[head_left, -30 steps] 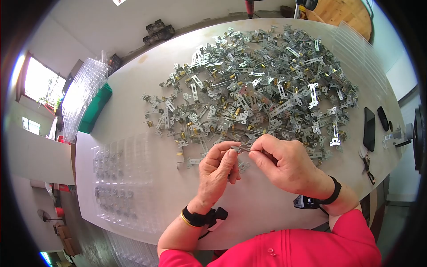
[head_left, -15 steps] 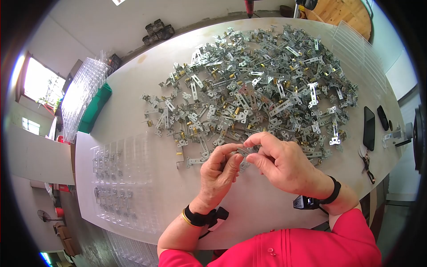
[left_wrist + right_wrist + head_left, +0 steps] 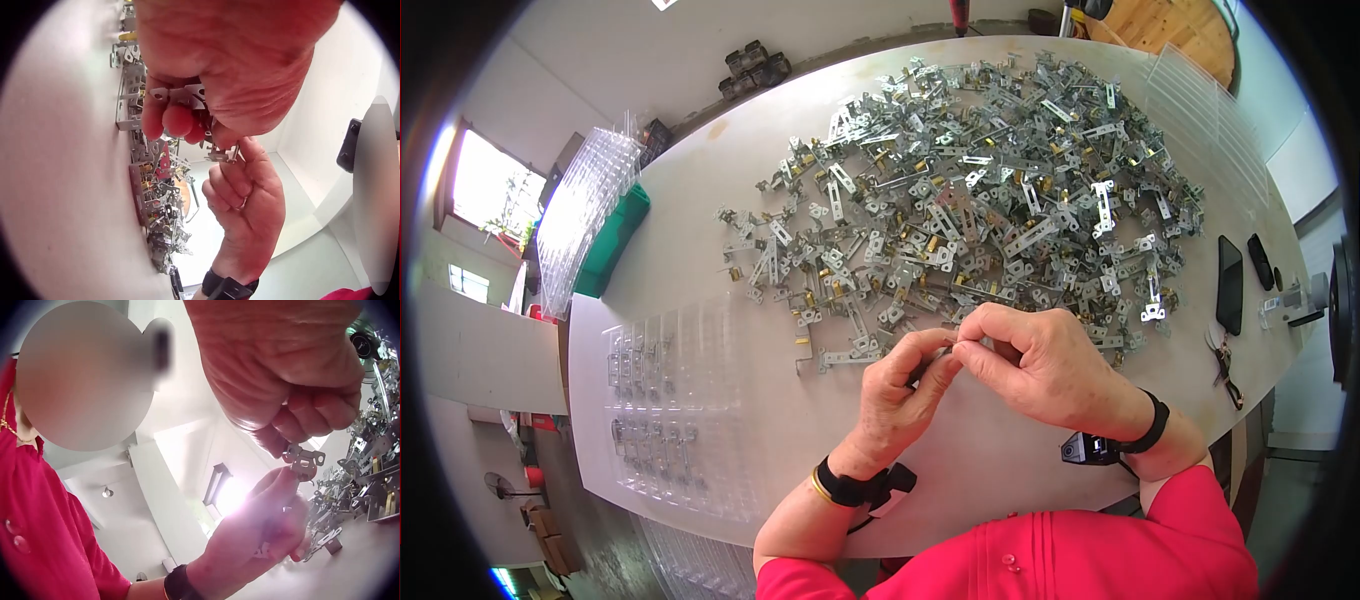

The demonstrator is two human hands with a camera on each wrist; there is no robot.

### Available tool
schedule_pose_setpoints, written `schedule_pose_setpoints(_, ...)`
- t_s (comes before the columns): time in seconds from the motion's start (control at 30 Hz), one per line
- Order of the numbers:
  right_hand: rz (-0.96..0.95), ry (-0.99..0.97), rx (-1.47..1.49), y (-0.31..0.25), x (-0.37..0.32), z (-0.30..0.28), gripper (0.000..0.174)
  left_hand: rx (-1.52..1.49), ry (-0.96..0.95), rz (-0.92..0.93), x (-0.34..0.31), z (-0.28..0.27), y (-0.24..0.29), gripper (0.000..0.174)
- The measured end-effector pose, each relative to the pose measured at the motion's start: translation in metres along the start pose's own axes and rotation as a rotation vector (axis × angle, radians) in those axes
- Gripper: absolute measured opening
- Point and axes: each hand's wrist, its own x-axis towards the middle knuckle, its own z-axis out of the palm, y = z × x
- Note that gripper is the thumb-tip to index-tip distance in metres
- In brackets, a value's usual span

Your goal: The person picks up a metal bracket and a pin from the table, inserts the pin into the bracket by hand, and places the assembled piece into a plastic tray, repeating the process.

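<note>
My left hand (image 3: 900,395) grips a small silver metal bracket (image 3: 181,95) with holes in its ends, the fingers curled around it. At the left fingertips, a flat bracket end (image 3: 305,461) sticks out toward my right hand (image 3: 1045,370), whose thumb and index finger pinch it. Seen from the left wrist, thin metal tabs (image 3: 222,154) show between the two hands, while most of the metal lies hidden in the left palm. Both hands are close together over the table, just in front of a large pile of similar metal brackets (image 3: 970,215).
Clear plastic trays (image 3: 730,420) with parts in some pockets lie at the left. A green bin (image 3: 615,243) bears more clear sheets. On the right are a phone (image 3: 1230,285), pliers (image 3: 1226,372) and a dark case (image 3: 1260,263). Another clear tray (image 3: 1210,125) lies at the back right.
The right thumb and index finger, spread apart half a second ago, have come together on the metal end. The left hand has shifted slightly right, and less of the metal shows from above.
</note>
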Motion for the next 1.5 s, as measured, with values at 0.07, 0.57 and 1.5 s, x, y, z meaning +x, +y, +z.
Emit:
schedule_pose_setpoints(0.07,0.019,-0.012,0.031,0.0,0.0,0.001,0.009,0.043,-0.019,0.064,0.001,0.0,0.001,0.019)
schedule_pose_setpoints(0.57,-0.053,0.135,0.1,0.006,0.001,0.004,0.007,-0.788,0.044,-0.265,0.009,-0.013,0.004,0.028)
schedule_pose_setpoints(1.5,-0.011,0.027,0.128,0.008,0.004,0.001,0.014,-0.425,0.048,-0.191,0.005,-0.017,0.008,0.028)
